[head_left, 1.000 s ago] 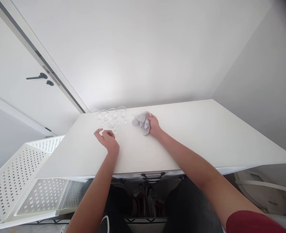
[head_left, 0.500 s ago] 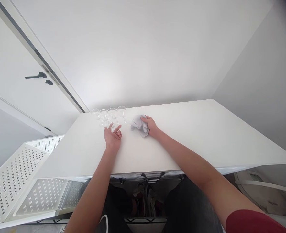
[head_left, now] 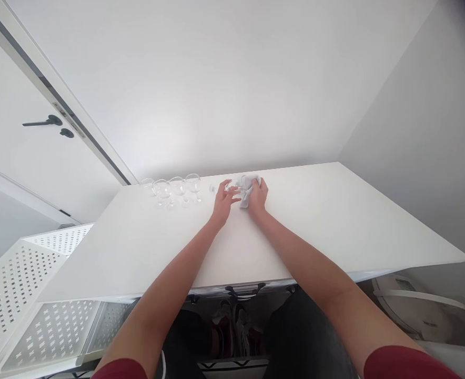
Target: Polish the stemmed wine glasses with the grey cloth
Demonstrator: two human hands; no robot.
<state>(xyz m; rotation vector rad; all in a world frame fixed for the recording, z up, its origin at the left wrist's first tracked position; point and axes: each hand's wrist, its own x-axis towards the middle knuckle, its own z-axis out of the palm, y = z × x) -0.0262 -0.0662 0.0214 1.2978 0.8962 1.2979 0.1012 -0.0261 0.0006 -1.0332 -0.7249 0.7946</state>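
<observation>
My left hand [head_left: 223,201] has its fingers round a clear stemmed glass, tipped on its side above the tabletop. The glass's round foot [head_left: 212,188] sticks out to the left of the fingers. My right hand [head_left: 258,196] grips a light grey cloth [head_left: 246,196], which wraps round the bowl end of that glass. Most of the bowl is hidden by cloth and fingers. To the left, several more stemmed glasses [head_left: 177,185] stand upright in a cluster on the white tabletop [head_left: 315,221].
Behind the tabletop rises a plain wall [head_left: 232,95]. A door with a black handle [head_left: 43,122] is at the left. White perforated baskets [head_left: 15,284] stand at the lower left. Under the front edge is a dark drawer handle [head_left: 245,290]; a rounded pale appliance [head_left: 417,310] is at the lower right.
My left hand has taken a glass from the front of the cluster and carried it right. The cloth in my right hand has moved up and right and now covers the glass's bowl.
</observation>
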